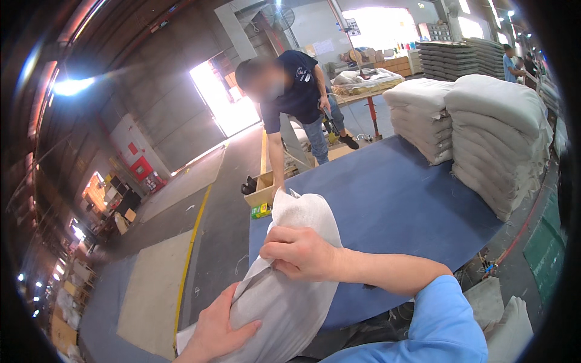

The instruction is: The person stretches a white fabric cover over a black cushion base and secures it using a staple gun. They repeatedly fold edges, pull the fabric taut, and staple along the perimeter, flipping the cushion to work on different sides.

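Note:
A long pad or cushion in white cloth (315, 218) lies lengthwise before me, over the left edge of a blue-topped table (387, 199). My right hand (302, 251) is closed on the cloth at the pad's left edge, fingers curled and pinching a fold. Lower down, my left hand (218, 327) grips the same edge, its thumb on top of the cloth and its fingers along the side. A dark gap runs along the edge between my two hands. What lies under the pad is hidden.
Across the table a person (299, 91) in a dark shirt leans over, one hand near the pad's far end. Beside it sit a wooden box (261, 192) and a small green-yellow box (261, 210). Tall stacks of white cushions (496, 133) stand at the right.

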Demonstrator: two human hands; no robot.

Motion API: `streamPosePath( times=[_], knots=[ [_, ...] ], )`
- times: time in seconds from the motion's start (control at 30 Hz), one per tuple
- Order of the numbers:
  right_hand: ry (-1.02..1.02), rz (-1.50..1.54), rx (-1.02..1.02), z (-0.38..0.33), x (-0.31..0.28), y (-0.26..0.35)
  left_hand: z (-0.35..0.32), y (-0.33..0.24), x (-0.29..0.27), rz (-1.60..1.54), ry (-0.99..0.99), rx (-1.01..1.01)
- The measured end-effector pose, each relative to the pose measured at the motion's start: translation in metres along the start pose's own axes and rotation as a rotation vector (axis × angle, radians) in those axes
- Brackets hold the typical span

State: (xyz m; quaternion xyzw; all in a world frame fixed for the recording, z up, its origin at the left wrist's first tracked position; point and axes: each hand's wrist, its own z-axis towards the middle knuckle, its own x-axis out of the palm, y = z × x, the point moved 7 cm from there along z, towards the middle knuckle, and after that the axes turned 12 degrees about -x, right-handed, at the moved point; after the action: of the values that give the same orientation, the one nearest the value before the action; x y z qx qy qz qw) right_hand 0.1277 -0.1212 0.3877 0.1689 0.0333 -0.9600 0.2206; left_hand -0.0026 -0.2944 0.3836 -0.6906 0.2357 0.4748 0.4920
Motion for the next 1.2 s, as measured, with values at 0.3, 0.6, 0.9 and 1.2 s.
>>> streamPosePath(
  times=[0.3,0.6,0.9,1.2],
  knots=[
    [0.618,-0.138,0.226,0.026,-0.032,0.012,-0.008,-0.011,0.010,0.130,0.034,0.068],
    [0.637,-0.201,0.210,0.009,-0.048,0.012,0.017,-0.026,-0.002,0.065,0.528,-0.105],
    [0.210,-0.109,0.011,-0.026,-0.060,0.047,0.105,-0.095,0.068,-0.639,0.744,-0.111],
    [0.201,-0.141,-0.122,-0.034,-0.065,0.052,0.112,-0.121,0.097,-0.773,0.685,0.015]
  ],
)
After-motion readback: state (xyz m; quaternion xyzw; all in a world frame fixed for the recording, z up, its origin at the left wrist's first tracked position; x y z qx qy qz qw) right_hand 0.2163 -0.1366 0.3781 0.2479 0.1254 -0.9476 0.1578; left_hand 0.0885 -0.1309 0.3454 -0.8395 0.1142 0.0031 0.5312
